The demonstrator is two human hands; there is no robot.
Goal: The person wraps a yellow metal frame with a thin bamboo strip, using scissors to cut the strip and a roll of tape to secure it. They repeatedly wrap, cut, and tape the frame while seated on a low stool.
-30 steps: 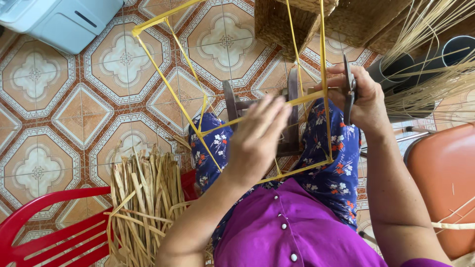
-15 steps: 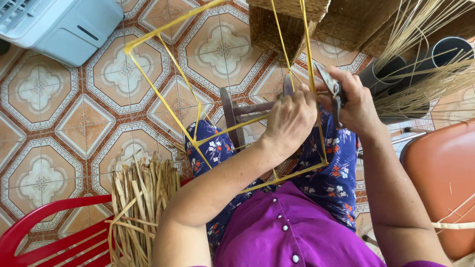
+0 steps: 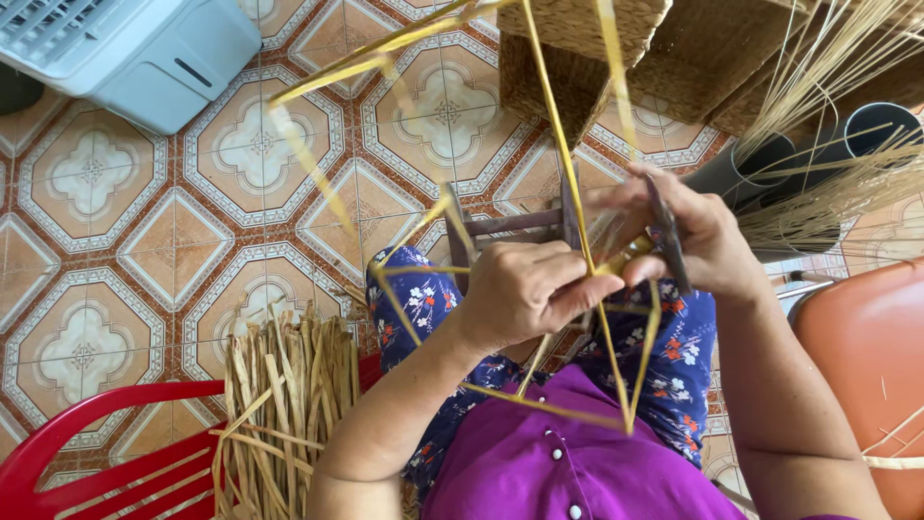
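A wire frame wrapped in yellow strip (image 3: pixel 568 183) stands tilted over my lap, its far corner reaching out above the tiled floor. My left hand (image 3: pixel 525 289) is closed around one yellow bar near the frame's middle. My right hand (image 3: pixel 688 236) grips the same joint from the right and holds a dark metal tool (image 3: pixel 666 231), likely scissors or pliers, against it. A small wooden stool frame (image 3: pixel 500 226) sits just behind both hands. My legs in blue flowered fabric (image 3: pixel 433 308) are below.
A bundle of dry straw strips (image 3: pixel 289 404) lies on a red plastic chair (image 3: pixel 106 453) at the lower left. Woven baskets (image 3: pixel 587 48) stand ahead, loose reeds (image 3: pixel 837 144) and dark pipes (image 3: pixel 866 135) at right, a pale blue appliance (image 3: pixel 135 48) at top left, an orange seat (image 3: pixel 866 356) at right.
My left hand moved from an open reach over the frame to a closed grip on the yellow bar beside my right hand. The frame has tilted and its far corner swung left.
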